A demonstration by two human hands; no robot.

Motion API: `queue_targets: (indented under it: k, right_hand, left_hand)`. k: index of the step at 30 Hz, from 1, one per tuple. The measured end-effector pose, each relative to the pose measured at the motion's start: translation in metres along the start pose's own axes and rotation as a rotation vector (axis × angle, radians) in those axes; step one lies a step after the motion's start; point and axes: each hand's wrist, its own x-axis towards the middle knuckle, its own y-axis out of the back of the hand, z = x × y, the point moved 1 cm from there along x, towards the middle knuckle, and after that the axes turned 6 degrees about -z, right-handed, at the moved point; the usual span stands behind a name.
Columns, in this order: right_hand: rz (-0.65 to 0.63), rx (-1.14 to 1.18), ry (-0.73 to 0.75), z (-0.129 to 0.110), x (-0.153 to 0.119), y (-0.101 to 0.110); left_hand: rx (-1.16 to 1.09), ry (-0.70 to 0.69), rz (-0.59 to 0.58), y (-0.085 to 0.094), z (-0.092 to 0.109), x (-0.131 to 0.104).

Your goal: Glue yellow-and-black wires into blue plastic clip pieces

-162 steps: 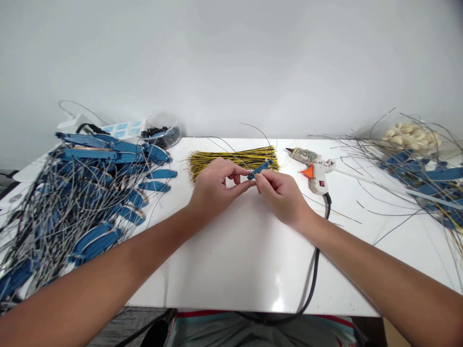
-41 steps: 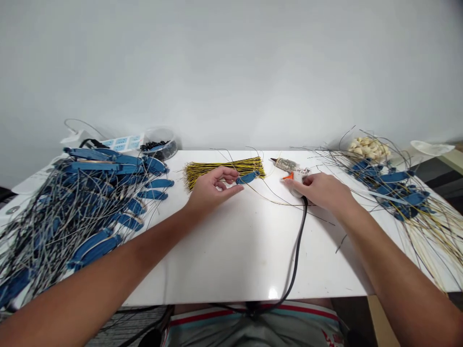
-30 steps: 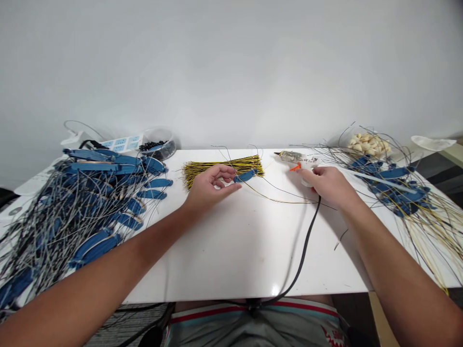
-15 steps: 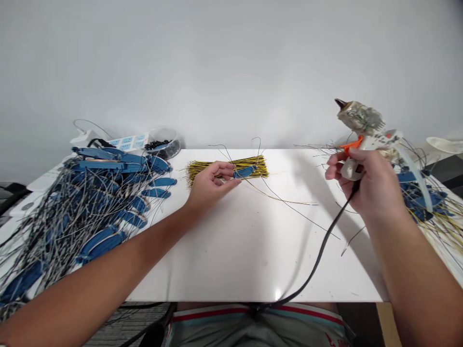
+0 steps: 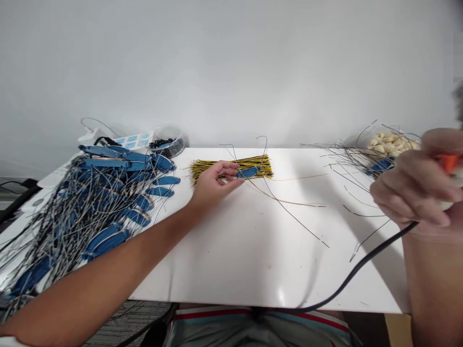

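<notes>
Your left hand (image 5: pixel 217 183) is at the centre of the frame, palm turned inward. Its thumb and fingertips are slightly parted around the left end of the blue piece (image 5: pixel 249 172); whether they pinch it or only touch it, you cannot tell from this view. The piece lies in view just right of those fingertips, in front of the yellow-and-black wire bundle (image 5: pixel 255 160), and thin wires trail from it toward the right.

Your right hand (image 5: pixel 415 188), blurred at the right edge, is closed around the glue gun (image 5: pixel 449 162) (mostly cut off by the frame, though its orange trigger shows). The black cord (image 5: pixel 358 270) runs from beneath that hand down to the bottom centre.

On the left side of the white table (image 5: pixel 231 255) lies a tangled heap of blue pieces and wires (image 5: pixel 108 193). Behind it, upper left, sit the power strip (image 5: pixel 134 140) and a clear bowl (image 5: pixel 180 143) with small black parts (image 5: pixel 161 143). Cream-coloured pieces (image 5: pixel 388 143) are piled toward the right of the frame, beyond your right hand, with loose dark wires (image 5: pixel 342 171) fanning out to their left.
</notes>
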Motion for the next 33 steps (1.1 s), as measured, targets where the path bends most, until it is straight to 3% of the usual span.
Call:
queue_targets:
  k: [1,3,5,9,15,33]
  right_hand:
    - [-0.109,0.174,-0.073,0.001,-0.001,-0.010]
    - [-0.322,0.312,-0.179,0.006,-0.004,-0.035]
    - [-0.435,0.182,-0.287,0.016,-0.007,-0.061]
    - [-0.496,-0.036,-0.539,0.044,-0.011,-0.091]
    - [-0.551,-0.029,-0.503,0.063,-0.008,-0.097]
    - [-0.545,-0.104,-0.511,0.062,-0.010,-0.100]
  left_hand:
    - [-0.003,0.008,-0.013,0.000,0.000,0.000]
    - [-0.005,0.022,-0.042,-0.001,0.001,0.000]
    - [-0.003,0.023,-0.070,-0.002,0.002,-0.001]
    - [-0.005,0.026,-0.107,-0.002,0.001,-0.001]
    - [-0.004,0.026,-0.152,-0.002,-0.002,0.000]
    - [0.011,-0.003,-0.181,-0.003,0.004,-0.002]
